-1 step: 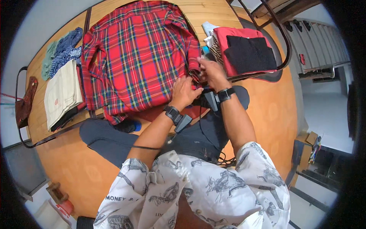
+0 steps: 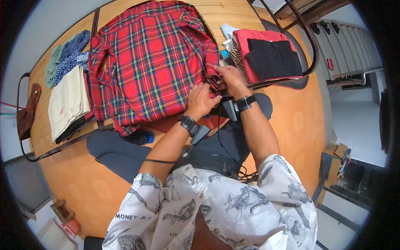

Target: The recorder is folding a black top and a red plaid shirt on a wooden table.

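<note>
A low tabletop of light, narrow wooden planks (image 2: 233, 14) takes up the upper part of the view, edged by a dark, curved metal frame (image 2: 315, 52) that loops up at both ends. Across its middle lies a red plaid shirt with navy and yellow lines (image 2: 150, 62), spread nearly flat, its lower edge at the side nearest the person. The left hand (image 2: 200, 100) lies open on that lower edge at the right, thumb spread away from the fingers. The right hand (image 2: 231, 79) reaches to the cuff beside it, fingertips touching the cloth; its underside is hidden, so I cannot tell whether it pinches the fabric.

On the planks left of the shirt sit a folded cream cloth (image 2: 68, 102), a crumpled blue patterned cloth (image 2: 71, 64) and a pale green cloth (image 2: 53, 64). A dark brown, leather-like item (image 2: 30, 110) rests by the left end of the frame. To the right, a folded black cloth (image 2: 273, 58) lies on a folded coral-red garment (image 2: 246, 46), with a black-striped cloth (image 2: 238, 54) tucked just beside it.

Around the table spreads a smooth orange-tan floor (image 2: 291, 133). At the far right stands a grey metal rack with parallel bars (image 2: 354, 50); below it is an open brown cardboard box (image 2: 331, 166). A red container (image 2: 71, 227) sits at lower left.
</note>
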`<act>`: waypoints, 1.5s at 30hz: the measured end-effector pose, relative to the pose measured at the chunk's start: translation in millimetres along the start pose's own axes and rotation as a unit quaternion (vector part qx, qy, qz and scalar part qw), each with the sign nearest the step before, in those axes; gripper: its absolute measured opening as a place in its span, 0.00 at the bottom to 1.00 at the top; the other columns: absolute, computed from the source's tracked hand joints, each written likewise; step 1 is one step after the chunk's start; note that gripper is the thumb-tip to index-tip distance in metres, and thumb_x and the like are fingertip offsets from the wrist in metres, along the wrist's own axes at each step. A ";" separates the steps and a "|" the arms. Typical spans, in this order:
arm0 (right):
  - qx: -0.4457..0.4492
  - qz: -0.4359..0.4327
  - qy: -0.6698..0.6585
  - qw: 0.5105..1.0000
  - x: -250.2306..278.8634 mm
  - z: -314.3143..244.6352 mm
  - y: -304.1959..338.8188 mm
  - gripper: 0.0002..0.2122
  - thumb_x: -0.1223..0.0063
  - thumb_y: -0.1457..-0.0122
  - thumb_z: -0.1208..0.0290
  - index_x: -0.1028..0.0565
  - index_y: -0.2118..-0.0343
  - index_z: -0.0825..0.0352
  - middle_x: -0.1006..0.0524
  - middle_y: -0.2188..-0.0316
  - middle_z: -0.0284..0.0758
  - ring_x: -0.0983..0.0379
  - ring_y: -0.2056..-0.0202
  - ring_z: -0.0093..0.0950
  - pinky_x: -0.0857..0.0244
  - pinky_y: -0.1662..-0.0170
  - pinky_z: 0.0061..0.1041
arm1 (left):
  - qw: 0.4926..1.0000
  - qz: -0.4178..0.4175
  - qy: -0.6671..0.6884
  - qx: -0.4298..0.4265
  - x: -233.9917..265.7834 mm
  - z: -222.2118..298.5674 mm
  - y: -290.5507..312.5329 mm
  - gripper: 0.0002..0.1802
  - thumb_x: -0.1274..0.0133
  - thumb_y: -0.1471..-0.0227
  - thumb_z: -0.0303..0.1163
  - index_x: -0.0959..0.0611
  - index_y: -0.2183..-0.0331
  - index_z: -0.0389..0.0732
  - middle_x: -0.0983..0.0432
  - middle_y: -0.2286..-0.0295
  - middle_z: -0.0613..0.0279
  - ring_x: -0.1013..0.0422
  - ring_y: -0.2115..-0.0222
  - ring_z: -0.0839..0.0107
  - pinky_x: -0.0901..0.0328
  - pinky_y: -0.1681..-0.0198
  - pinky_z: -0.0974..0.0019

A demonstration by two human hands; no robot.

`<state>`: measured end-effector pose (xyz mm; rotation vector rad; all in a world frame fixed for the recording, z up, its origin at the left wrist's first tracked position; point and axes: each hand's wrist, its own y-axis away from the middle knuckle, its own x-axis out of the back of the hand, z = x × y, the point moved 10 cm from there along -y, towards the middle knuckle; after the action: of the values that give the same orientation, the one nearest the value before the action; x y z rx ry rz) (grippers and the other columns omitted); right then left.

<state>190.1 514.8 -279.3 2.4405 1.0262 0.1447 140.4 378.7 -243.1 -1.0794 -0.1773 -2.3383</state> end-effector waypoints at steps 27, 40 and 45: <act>0.317 0.179 0.175 0.915 214.2 -333.3 -60.0 0.11 0.46 0.40 0.65 0.17 0.63 0.67 0.21 0.74 0.35 0.24 0.70 0.24 0.30 0.67 0.26 | 0.989 0.070 -0.107 -0.076 -12.8 37.6 4.6 0.13 0.39 0.56 0.37 0.21 0.69 0.40 0.31 0.68 0.54 0.34 0.64 0.54 0.40 0.59 0.53; 0.382 0.294 0.270 0.834 160.6 -366.4 -77.9 0.08 0.42 0.43 0.67 0.19 0.67 0.67 0.19 0.77 0.37 0.21 0.71 0.29 0.26 0.68 0.29 | 0.998 0.010 -0.042 -0.039 5.1 11.0 -5.0 0.14 0.36 0.52 0.38 0.18 0.66 0.41 0.28 0.67 0.53 0.32 0.62 0.52 0.37 0.57 0.52; 0.375 0.333 0.265 0.824 179.1 -374.7 -78.8 0.09 0.47 0.42 0.69 0.19 0.66 0.68 0.18 0.74 0.39 0.21 0.73 0.30 0.27 0.71 0.32 | 0.993 0.085 -0.077 -0.026 33.8 11.6 -31.6 0.21 0.33 0.56 0.38 0.19 0.61 0.39 0.29 0.65 0.54 0.33 0.59 0.53 0.36 0.57 0.52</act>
<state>163.2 834.3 -3.7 3.5368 0.3629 0.8307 113.4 394.6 -207.1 -1.2495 -0.0788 -2.1194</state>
